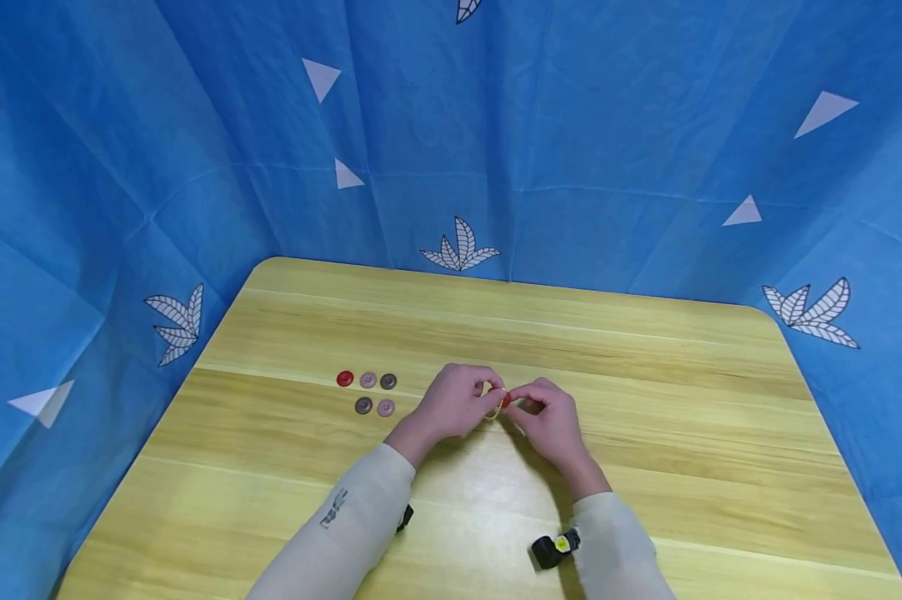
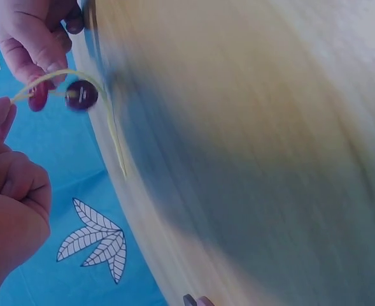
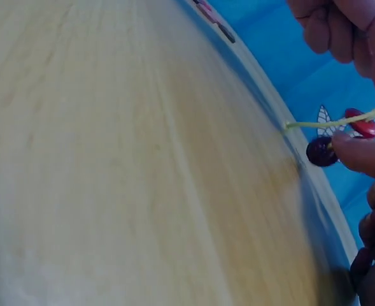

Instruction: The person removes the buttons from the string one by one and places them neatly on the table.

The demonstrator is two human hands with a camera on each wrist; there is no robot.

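Observation:
Over the middle of the table, my left hand (image 1: 457,402) pinches a thin yellow cord (image 2: 114,131) between thumb and fingertip. From the right, my right hand (image 1: 550,418) meets it, its thumb and fingers pinching a red button (image 2: 38,97) that is on the cord. A dark button (image 2: 81,95) hangs on the cord beside the red one, close by the right thumb in the right wrist view. One free end of the cord arcs over both buttons and droops down.
Left of the hands, several loose buttons lie in two rows on the wooden table (image 1: 684,417): a red button (image 1: 345,378), pink buttons (image 1: 368,380) and dark buttons (image 1: 388,381). A blue patterned curtain (image 1: 571,125) surrounds the table's far and side edges.

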